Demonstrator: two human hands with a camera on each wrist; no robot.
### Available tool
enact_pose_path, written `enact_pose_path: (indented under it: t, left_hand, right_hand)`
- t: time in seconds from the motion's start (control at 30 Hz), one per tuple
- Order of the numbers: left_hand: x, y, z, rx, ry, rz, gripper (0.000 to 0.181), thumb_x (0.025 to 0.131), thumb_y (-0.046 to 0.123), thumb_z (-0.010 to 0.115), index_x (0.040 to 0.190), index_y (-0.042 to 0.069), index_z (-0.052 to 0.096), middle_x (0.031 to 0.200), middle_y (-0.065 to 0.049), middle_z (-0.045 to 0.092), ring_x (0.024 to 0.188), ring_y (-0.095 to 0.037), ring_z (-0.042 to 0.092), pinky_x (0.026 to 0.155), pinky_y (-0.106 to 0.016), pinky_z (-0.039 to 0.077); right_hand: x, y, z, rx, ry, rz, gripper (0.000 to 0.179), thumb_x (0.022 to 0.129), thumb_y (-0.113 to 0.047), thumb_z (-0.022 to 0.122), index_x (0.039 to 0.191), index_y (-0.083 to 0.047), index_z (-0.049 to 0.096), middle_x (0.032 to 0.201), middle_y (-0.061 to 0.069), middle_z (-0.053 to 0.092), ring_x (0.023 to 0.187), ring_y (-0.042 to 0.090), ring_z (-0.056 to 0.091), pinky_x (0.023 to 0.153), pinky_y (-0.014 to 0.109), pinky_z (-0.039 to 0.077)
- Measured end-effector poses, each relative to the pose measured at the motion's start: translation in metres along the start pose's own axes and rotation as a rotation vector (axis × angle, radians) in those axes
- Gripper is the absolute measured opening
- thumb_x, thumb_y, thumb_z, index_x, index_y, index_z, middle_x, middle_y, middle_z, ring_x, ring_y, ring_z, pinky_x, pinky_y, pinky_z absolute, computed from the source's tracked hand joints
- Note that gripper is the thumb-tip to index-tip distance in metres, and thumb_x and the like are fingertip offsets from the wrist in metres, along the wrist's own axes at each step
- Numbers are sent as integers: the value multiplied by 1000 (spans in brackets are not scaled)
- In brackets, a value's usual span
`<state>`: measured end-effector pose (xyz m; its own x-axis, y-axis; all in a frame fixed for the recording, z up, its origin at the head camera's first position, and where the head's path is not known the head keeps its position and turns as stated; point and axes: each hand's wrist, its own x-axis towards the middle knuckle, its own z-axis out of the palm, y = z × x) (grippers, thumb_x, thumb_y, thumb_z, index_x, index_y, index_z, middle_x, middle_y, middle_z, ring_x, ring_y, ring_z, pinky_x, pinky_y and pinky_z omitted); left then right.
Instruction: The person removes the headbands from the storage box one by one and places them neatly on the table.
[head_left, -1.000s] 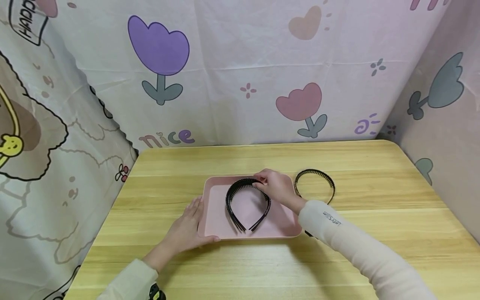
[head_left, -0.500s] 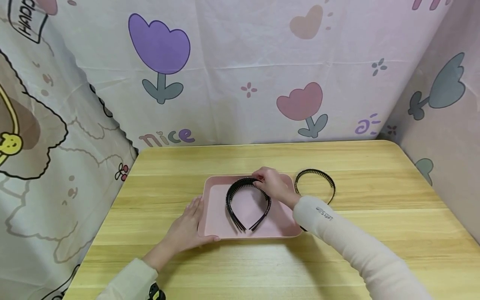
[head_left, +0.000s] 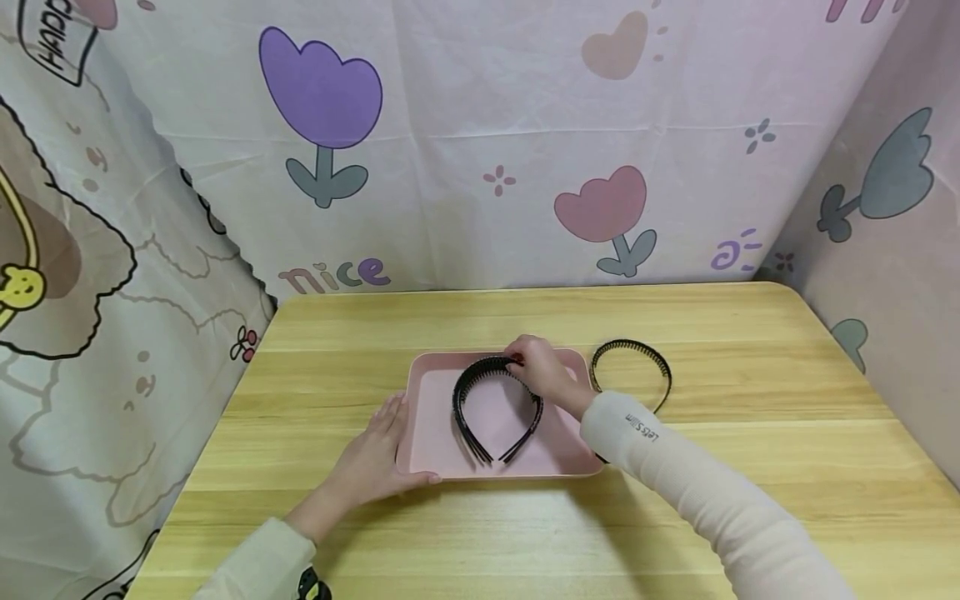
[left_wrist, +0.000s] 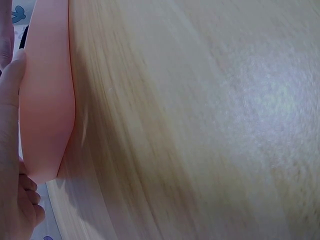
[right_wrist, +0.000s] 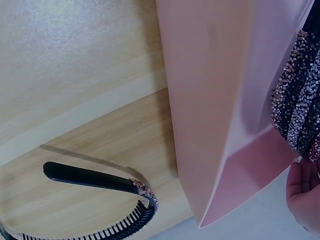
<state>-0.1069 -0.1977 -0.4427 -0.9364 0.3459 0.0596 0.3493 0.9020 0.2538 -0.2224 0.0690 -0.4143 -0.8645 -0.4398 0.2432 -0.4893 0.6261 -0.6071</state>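
In the head view, a pink tray (head_left: 430, 417) sits on the wooden table with a stack of several black toothed headbands (head_left: 460, 404) inside. My left hand (head_left: 367, 462) holds the tray's near left corner, fingers along its left wall and thumb at the front rim. With its fingertips my right hand (head_left: 545, 367) pinches the top of the headband stack, partly covering it. Glittery sequins on the stacked headbands (right_wrist: 300, 95) show in the right wrist view. One more glittery headband (right_wrist: 95, 176) lies on the table outside the tray, partly hidden by the right sleeve in the head view.
The wooden table (head_left: 315, 350) reaches back to a printed cloth (head_left: 465, 217), which also hangs at both sides. The tray's raised wall (right_wrist: 205, 110) stands between the stack and the loose headband. Bare tabletop shows left of and in front of the tray.
My right forearm has shifted slightly left, and the right hand keeps its pinch on the headbands. The left hand, tray and loose headband stay where they were.
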Motion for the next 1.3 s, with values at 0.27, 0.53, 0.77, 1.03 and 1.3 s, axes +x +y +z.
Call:
enact_pose_path:
  t: [0.27,0.53,0.77,1.03,1.3]
  left_hand:
    - [0,1,-1,-4,3,2,119,65,68,66,142,-10,23,147,-28,27,138,-40,26,110,-48,31]
    - [-1,2,-1,-6,10,2,119,64,68,66,142,-9,23,147,-28,27,137,-41,27,109,-49,31]
    - [-1,1,0,-5,15,2,118,64,69,66,142,-10,24,147,-28,27,137,-40,27,109,-49,32]
    - [-1,1,0,-3,11,0,118,64,69,66,143,-9,23,147,-27,27,137,-40,27,109,-49,32]
    - [-1,1,1,-3,14,1,118,64,68,66,142,-9,23,147,-27,27,137,-41,28,108,-50,33]
  right_hand:
    - [-1,-1,0,-49,47,-41,11,77,6,66,87,4,70,82,14,64,78,24,59,72,36,52]
    - [0,-3,-2,-62,58,-69,10,78,7,64,85,4,70,78,12,62,71,20,55,67,33,50]
    - [3,-4,-8,-44,51,-121,9,79,9,62,84,5,69,80,16,65,74,24,61,66,34,54]
    - [8,-1,-13,-60,1,-102,6,81,5,64,84,4,69,82,15,67,73,22,61,65,32,53]
    - [6,4,-21,-64,3,-130,5,79,5,64,81,4,68,80,15,67,73,22,62,66,32,54]
